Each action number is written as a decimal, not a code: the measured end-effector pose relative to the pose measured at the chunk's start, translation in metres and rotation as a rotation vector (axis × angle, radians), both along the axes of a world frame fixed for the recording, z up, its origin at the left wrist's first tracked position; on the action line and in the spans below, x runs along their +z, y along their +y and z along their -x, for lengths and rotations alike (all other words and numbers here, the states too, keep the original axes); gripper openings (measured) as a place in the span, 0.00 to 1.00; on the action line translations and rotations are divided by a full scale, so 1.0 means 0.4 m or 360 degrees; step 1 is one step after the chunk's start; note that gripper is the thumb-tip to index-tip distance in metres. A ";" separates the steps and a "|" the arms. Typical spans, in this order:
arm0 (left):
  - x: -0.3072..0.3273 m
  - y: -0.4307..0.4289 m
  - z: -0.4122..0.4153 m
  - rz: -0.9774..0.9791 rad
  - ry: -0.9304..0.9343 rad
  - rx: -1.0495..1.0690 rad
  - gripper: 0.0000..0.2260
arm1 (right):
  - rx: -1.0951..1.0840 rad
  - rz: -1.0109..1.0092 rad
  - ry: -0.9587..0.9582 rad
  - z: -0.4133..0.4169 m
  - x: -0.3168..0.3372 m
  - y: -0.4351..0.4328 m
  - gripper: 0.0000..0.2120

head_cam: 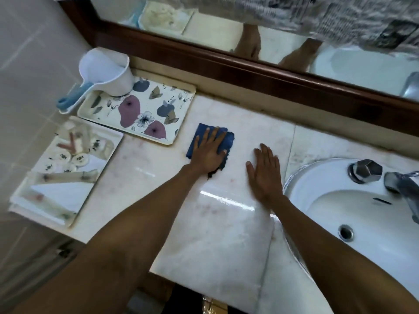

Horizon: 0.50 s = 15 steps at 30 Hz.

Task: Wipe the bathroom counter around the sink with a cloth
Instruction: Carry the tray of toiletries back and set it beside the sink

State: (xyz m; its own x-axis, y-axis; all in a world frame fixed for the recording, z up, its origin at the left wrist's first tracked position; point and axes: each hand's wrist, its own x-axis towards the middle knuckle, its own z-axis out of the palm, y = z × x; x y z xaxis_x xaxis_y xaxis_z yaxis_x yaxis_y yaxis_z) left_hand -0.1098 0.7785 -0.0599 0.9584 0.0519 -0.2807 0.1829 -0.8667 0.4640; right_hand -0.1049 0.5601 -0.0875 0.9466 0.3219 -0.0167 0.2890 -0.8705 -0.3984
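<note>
A dark blue cloth lies flat on the pale marble counter, left of the sink. My left hand presses down on the cloth with fingers spread, covering most of it. My right hand rests flat on the bare counter just right of the cloth, fingers together and holding nothing. The white sink sits at the right, its rim close to my right wrist.
A floral tray carrying a white scoop stands at the back left. Nearer, a tray of toiletries sits at the counter's left edge. A chrome tap and knob stand behind the basin. A wood-framed mirror runs along the back.
</note>
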 end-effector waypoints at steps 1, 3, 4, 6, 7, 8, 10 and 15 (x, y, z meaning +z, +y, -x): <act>0.029 0.015 0.006 0.0236 0.0035 0.0039 0.24 | -0.0048 -0.0032 -0.0016 -0.002 0.008 0.013 0.24; 0.088 0.063 0.053 0.0647 -0.0144 0.0211 0.18 | -0.0165 -0.0153 -0.0073 -0.008 0.041 0.054 0.22; 0.117 0.087 0.087 0.0695 -0.0313 0.0296 0.17 | -0.0245 -0.0225 -0.0079 -0.014 0.061 0.075 0.20; 0.163 0.162 0.178 0.0634 -0.0557 0.0497 0.14 | -0.0327 -0.0314 -0.0042 -0.018 0.106 0.141 0.18; 0.178 0.204 0.226 0.0589 -0.0623 0.0618 0.13 | -0.0303 -0.0355 -0.0017 -0.017 0.125 0.181 0.18; 0.191 0.249 0.271 0.0540 -0.0675 0.0738 0.13 | -0.0246 -0.0408 0.0008 -0.016 0.143 0.226 0.18; 0.210 0.336 0.360 0.0461 -0.0750 0.0951 0.13 | -0.0071 -0.0528 0.0101 -0.013 0.173 0.317 0.18; 0.195 0.542 0.600 0.0152 -0.0777 0.1567 0.15 | 0.0378 -0.0615 0.0314 0.019 0.229 0.555 0.15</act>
